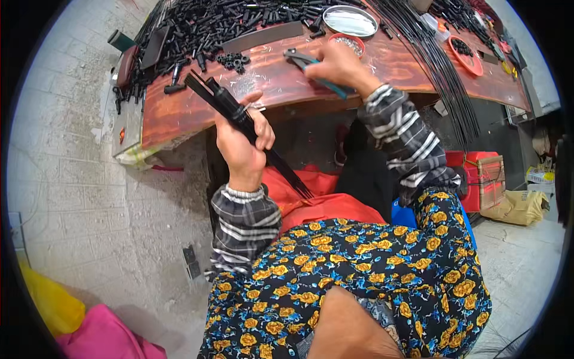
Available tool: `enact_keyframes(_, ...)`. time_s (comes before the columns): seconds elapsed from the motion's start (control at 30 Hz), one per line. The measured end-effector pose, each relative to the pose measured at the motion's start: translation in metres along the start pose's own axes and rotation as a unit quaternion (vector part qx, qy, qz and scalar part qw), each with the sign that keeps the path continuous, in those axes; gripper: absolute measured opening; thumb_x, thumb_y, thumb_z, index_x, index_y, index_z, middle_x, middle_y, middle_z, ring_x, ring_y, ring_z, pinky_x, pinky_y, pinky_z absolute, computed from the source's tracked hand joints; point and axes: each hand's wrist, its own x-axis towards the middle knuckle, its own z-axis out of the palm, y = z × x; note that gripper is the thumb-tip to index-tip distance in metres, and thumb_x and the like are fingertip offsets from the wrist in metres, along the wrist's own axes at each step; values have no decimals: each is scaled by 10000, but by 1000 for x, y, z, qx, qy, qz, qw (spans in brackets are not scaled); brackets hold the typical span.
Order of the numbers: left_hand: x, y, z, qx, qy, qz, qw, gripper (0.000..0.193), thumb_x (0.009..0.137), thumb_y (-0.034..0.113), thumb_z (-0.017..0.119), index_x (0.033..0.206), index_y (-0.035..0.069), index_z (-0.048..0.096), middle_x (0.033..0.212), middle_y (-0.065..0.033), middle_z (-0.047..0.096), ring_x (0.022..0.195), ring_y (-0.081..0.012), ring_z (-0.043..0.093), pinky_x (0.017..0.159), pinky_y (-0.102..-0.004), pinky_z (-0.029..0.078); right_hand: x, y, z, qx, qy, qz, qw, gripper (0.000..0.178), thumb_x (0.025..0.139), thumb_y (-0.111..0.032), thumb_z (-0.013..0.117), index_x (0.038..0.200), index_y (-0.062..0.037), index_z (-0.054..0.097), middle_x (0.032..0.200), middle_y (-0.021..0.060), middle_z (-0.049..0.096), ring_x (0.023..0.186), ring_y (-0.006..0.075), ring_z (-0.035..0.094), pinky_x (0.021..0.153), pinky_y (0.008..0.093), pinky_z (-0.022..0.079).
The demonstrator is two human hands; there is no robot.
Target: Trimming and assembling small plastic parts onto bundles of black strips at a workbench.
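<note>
Left hand [239, 146], its fingers loosely curled around a slanting bundle of thin black rods [287, 170] with a black cylindrical fitting [225, 100] near its upper end, at the near edge of a wood-grained tabletop [170, 116]. Blue-handled pliers [304, 58] sit above the tabletop, gripped by the right hand [342, 64], well apart from the left and near a red-rimmed dish [362, 46].
</note>
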Motion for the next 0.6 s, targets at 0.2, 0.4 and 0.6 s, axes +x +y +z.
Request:
enact_keyframes(0.2,4,-5,12,54,44,9,998,758,956,615,273,1105,-71,561,510,-10,419,370,-110,346,382,-261,296,-81,-33,-20,538,-207,59,815,261,821,-181,625,1005,3,635,746,73,660,552,116,610,445,236,418)
enact_keyframes(0.4,5,-8,21,73,67,0,995,788,938,651,292,1080,-70,577,505,-3,414,371,-104,344,377,-251,283,-123,-51,30,173,-57,-70,981,395,795,-51,592,1184,-44,521,799,157,597,768,302,622,672,400,484)
enact_keyframes(0.6,6,-12,26,72,89,-1,993,770,928,656,322,1035,-46,618,511,-6,423,371,-107,341,376,-254,281,-117,-61,24,-35,49,-100,993,695,701,35,657,1336,-87,403,1029,182,497,960,364,491,816,423,449)
